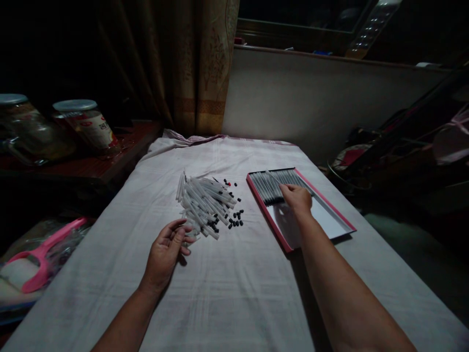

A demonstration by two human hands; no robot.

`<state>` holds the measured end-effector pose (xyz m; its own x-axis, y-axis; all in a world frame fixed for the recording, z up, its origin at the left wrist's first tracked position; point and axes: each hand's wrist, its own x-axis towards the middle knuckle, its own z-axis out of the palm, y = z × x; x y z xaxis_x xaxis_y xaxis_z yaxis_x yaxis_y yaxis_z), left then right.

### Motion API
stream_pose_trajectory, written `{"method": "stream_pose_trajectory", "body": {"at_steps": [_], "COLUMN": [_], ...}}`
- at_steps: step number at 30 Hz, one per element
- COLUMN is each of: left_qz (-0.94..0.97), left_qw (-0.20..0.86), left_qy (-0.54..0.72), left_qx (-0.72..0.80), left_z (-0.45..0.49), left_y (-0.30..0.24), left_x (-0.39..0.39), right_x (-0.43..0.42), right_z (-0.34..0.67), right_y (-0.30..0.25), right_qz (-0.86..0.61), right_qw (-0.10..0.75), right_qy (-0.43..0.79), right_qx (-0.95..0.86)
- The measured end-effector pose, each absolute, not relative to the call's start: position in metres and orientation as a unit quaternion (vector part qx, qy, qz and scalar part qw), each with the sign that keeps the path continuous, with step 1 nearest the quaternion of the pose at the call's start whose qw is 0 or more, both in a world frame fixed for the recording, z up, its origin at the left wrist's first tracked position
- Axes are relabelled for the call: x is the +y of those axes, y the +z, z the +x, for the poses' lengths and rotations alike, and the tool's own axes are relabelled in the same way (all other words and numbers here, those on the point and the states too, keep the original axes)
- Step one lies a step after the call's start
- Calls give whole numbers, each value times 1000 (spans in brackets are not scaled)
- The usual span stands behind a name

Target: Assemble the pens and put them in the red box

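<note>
A loose heap of thin translucent plastic tubes [205,198], which look like pen refills, lies mid-table with small black caps [236,223] scattered at its right side. At the heap's near left edge is my left hand [170,247], its fingers loosely bent and apart, with nothing clearly held. My right hand [297,198] is over a shallow box [271,222] with a pinkish-red rim, pinching a thin translucent tube [274,177]. Inside the box's far part, similar tubes [262,183] lie side by side in a row, black ends toward me. My right hand covers part of the row.
A pale checked cloth [227,293] covers the table. One small red piece [229,184] lies among the caps. Lidded jars [88,124] stand on a dark red side table at left, above a pink-handled item [47,249]. Behind are a curtain [205,63] and a wall.
</note>
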<state>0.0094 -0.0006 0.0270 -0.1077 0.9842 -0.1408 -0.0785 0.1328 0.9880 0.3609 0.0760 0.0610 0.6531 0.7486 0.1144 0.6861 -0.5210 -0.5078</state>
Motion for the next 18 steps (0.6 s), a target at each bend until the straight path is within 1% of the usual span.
{"method": "stream_pose_trajectory", "body": {"at_steps": [2,10,18], "left_qz": [419,413,407], "left_qw": [506,488,494], "left_qy": [515,536,538], "left_qx": [550,551,549], "left_z": [9,7,8], "left_y": [25,22,23], "left_x": [1,3,4], "right_x": [91,107,102], "right_z": [363,349,351], "right_y": [56,42,46], "right_qz": [-884,-881,-867], "right_qw": [232,172,138], "right_qy": [56,49,38], "right_qx": [-402,-439,-477]}}
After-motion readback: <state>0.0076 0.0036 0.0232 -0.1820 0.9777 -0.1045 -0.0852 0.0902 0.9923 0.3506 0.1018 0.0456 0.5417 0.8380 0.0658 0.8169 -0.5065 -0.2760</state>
